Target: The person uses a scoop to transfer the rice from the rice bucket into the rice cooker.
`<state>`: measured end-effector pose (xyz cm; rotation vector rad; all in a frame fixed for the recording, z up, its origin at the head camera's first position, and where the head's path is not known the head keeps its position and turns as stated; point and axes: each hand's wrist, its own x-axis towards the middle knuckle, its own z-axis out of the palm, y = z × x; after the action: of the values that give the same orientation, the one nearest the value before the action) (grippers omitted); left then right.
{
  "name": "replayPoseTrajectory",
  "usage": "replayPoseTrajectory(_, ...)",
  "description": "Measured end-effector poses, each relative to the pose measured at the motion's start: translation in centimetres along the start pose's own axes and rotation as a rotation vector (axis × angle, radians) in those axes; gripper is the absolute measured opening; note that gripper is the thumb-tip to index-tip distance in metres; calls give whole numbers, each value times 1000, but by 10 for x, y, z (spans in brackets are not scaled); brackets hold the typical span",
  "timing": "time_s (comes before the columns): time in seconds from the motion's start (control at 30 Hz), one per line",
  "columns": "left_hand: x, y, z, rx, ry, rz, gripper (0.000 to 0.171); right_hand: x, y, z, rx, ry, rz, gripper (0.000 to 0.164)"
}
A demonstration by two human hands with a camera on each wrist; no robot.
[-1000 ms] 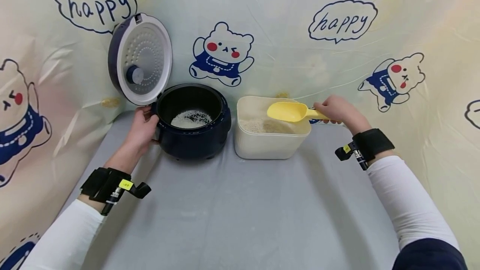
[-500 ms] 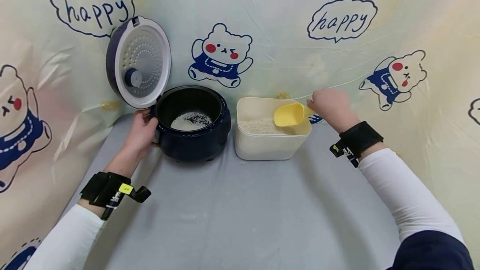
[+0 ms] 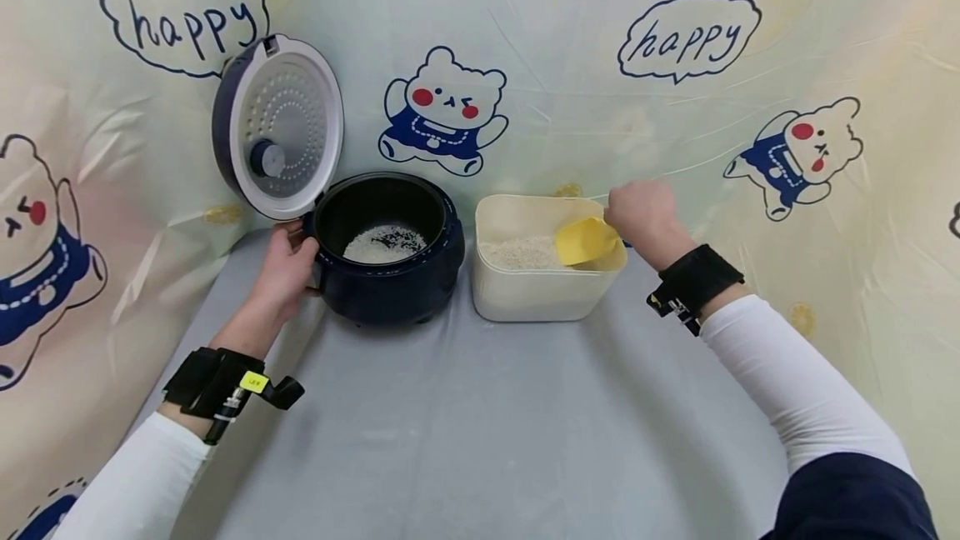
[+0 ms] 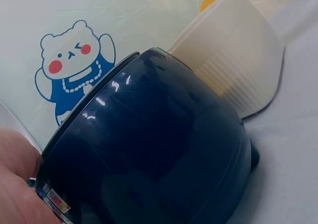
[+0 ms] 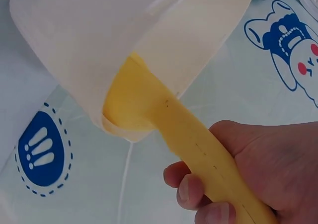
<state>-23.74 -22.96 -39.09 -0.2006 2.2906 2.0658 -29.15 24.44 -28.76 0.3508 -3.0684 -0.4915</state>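
Note:
My right hand (image 3: 643, 222) grips a yellow scoop (image 3: 582, 242) by its handle, fingers curled round it in the right wrist view. The scoop's bowl dips inside the cream rice bin (image 3: 536, 298), its lip at the pale rice (image 3: 522, 253). Left of the bin stands a dark blue rice cooker (image 3: 390, 290) with its lid (image 3: 288, 119) raised. White rice (image 3: 381, 245) covers part of the black pot's bottom. My left hand (image 3: 283, 265) holds the cooker's left side below the lid, thumb toward me; its other fingers are partly hidden behind.
The cooker and bin stand side by side near the back of a table with a grey cloth (image 3: 450, 432). Close behind them hangs a pale curtain (image 3: 570, 65) printed with bears and "happy". The raised lid stands close to this curtain.
My right hand has moved left and tipped the scoop down from above the bin to the rice in it. The left hand stays at the cooker.

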Motion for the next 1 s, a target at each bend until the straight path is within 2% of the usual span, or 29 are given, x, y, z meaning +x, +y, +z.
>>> replayPoseTrajectory(0.13, 1, 0, -1, 2, 5, 4, 61, 4, -1, 10, 1, -9, -24, 45)
replayPoseTrajectory(0.33, 1, 0, -1, 4, 7, 6, 61, 10, -6, 24, 73, 4, -9, 50)
replayPoseTrajectory(0.67, 3, -4, 0, 8, 0, -2, 60, 26, -19, 41, 168, -100, 6, 39)
replayPoseTrajectory(1.0, 5, -4, 0, 20, 8, 2, 58, 31, -29, 39, 387, -218, 80, 30)
